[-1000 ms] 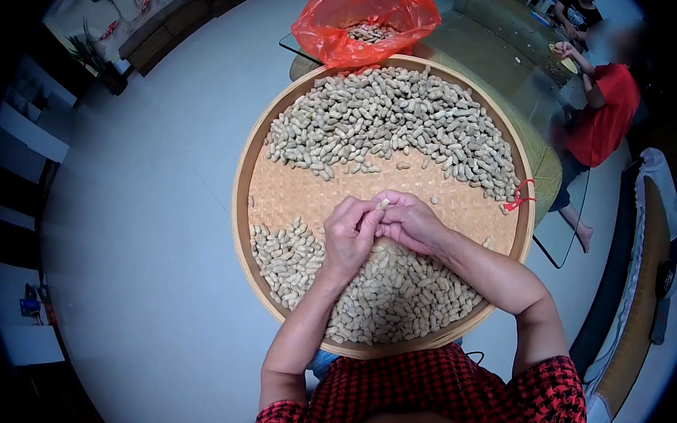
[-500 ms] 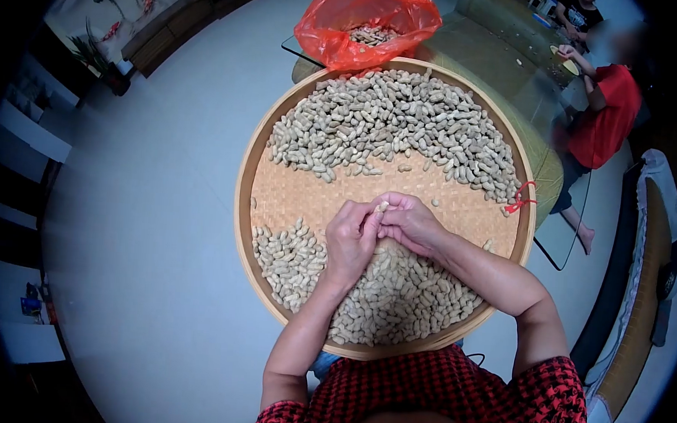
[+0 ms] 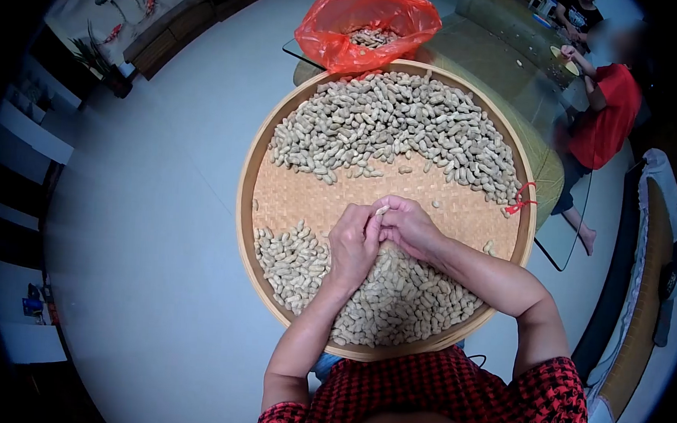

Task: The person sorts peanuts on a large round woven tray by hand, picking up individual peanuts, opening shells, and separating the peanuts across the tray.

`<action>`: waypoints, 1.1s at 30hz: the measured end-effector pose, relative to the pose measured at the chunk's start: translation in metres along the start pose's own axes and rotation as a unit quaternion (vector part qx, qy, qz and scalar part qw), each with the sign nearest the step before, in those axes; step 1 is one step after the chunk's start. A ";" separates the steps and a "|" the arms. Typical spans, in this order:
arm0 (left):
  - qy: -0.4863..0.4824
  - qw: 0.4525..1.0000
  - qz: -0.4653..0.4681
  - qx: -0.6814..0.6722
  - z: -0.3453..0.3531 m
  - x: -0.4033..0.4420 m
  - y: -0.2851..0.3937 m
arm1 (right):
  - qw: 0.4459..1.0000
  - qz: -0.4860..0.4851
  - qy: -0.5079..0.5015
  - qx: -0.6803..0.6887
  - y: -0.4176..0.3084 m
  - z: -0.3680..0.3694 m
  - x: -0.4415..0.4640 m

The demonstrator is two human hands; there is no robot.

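Over the middle of a round woven bamboo tray [image 3: 293, 193] my two hands meet. Between the fingertips is a peanut [image 3: 382, 210], pale and small. My left hand [image 3: 352, 239] pinches it from the left, thumb pressed against it. My right hand [image 3: 410, 227] closes on it from the right, fingers curled. Unshelled peanuts [image 3: 393, 122] spread in a wide band along the far side of the tray. A second heap of peanuts [image 3: 406, 299] lies at the near side, partly under my wrists and in shadow.
A red plastic bag [image 3: 324, 38] with peanuts inside stands behind the tray. A red string [image 3: 520, 199] is tied at the right rim. At the upper right, a person in a red top [image 3: 610, 111] sits by a glass table, another person beyond. A sofa [image 3: 632, 303] stands right.
The peanut between my fingertips has turned slightly and shows more of its length. My hands stay almost in place; the whole view has shifted a little.
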State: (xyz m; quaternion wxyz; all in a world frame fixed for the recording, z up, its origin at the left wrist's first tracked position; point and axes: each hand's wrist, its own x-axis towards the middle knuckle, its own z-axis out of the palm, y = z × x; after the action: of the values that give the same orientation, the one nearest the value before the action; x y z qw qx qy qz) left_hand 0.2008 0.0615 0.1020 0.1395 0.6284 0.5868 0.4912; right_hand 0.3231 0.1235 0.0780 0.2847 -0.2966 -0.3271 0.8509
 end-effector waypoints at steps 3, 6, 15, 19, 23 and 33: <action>0.007 1.000 0.022 -0.003 0.002 -0.001 0.001 | 0.998 0.004 -0.003 0.057 -0.003 0.002 -0.002; 0.019 1.000 0.012 -0.008 0.003 -0.001 -0.003 | 0.994 -0.002 -0.024 0.104 0.001 -0.006 0.002; -0.002 0.998 -0.039 -0.048 0.000 0.003 -0.003 | 0.999 -0.020 0.015 0.020 -0.007 0.001 -0.003; 0.003 1.000 -0.005 -0.003 0.003 0.003 -0.009 | 1.000 -0.028 0.004 -0.003 -0.003 -0.002 -0.001; 0.002 0.999 0.001 0.033 0.000 0.008 -0.012 | 0.999 -0.028 0.012 -0.024 -0.005 0.000 0.000; 0.027 0.996 -0.084 -0.028 0.000 0.009 -0.012 | 0.997 -0.005 -0.022 0.075 -0.015 0.000 0.000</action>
State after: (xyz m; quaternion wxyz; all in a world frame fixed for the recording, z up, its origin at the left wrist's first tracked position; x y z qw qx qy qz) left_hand 0.1919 0.0723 0.0976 0.1825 0.5591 0.6272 0.5106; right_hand 0.3268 0.1329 0.0890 0.3032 -0.2540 -0.2700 0.8779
